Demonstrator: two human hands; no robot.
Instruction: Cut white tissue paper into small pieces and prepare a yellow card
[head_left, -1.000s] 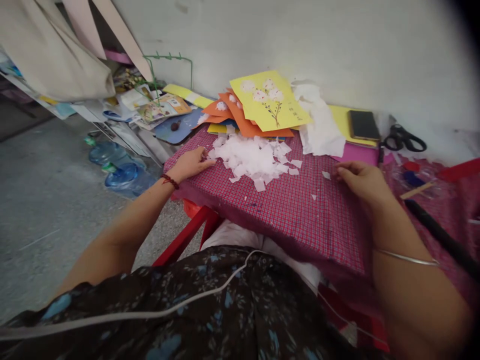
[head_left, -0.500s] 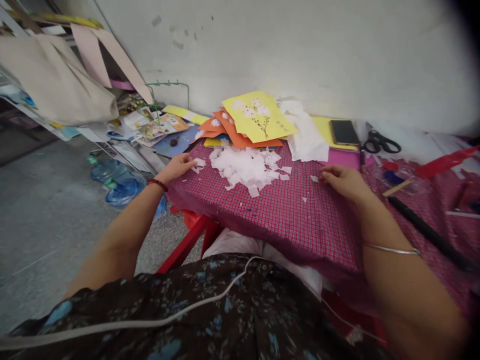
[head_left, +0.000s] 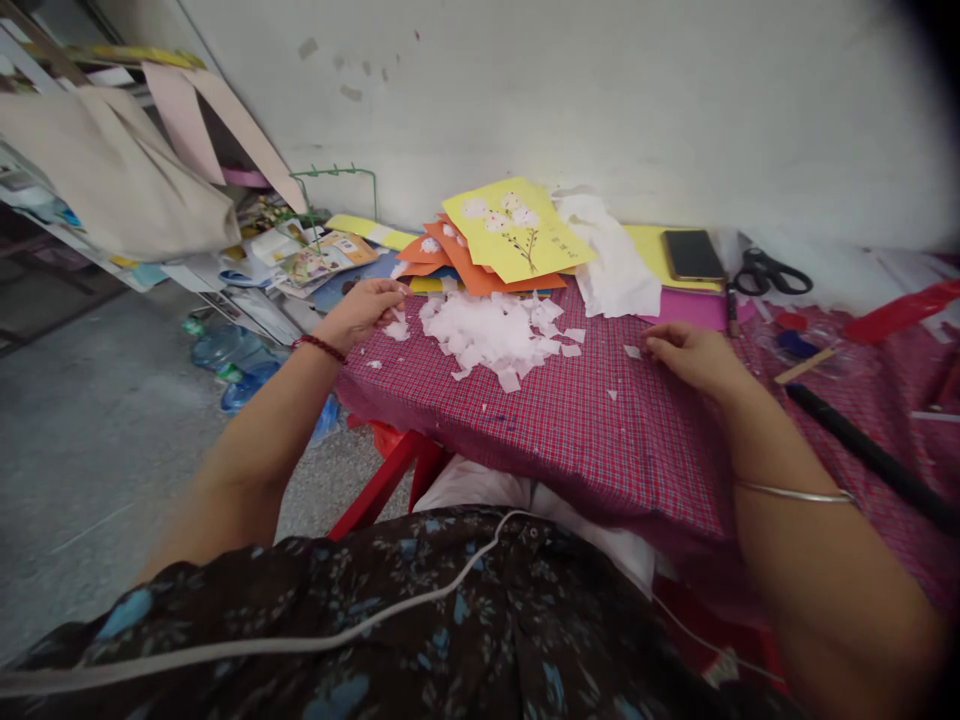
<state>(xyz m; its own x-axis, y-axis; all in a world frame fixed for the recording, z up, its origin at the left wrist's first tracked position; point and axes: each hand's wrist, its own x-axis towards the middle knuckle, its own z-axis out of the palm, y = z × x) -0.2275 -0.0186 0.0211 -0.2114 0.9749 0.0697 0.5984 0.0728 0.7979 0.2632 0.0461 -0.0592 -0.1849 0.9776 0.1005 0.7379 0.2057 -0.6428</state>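
Note:
A heap of torn white paper scraps (head_left: pixel 487 332) lies on the checked tablecloth (head_left: pixel 540 430). At its left side, beside a few loose scraps (head_left: pixel 397 328), my left hand (head_left: pixel 367 308) has its fingertips pinched together. Something pale shows at those fingertips, too small to make out. On the right my right hand (head_left: pixel 694 358) rests low over the cloth, thumb and fingers loosely bent with a gap between them. One single scrap (head_left: pixel 632 351) lies just left of its fingertips. Behind the heap, a yellow card (head_left: pixel 517 235) with a flower picture tops several orange cards (head_left: pixel 480 278).
A white tissue (head_left: pixel 611 260), a black phone (head_left: pixel 691 256) and black-handled scissors (head_left: pixel 772 272) lie along the wall. Right of my arm are a wooden stick (head_left: pixel 805 366) and a long black rod (head_left: pixel 870 450). Water bottles (head_left: pixel 225 345) stand on the floor at left.
My left hand has moved slightly up and right, away from the loose scraps at the heap's left side. My right hand has barely moved. The view has shifted slightly.

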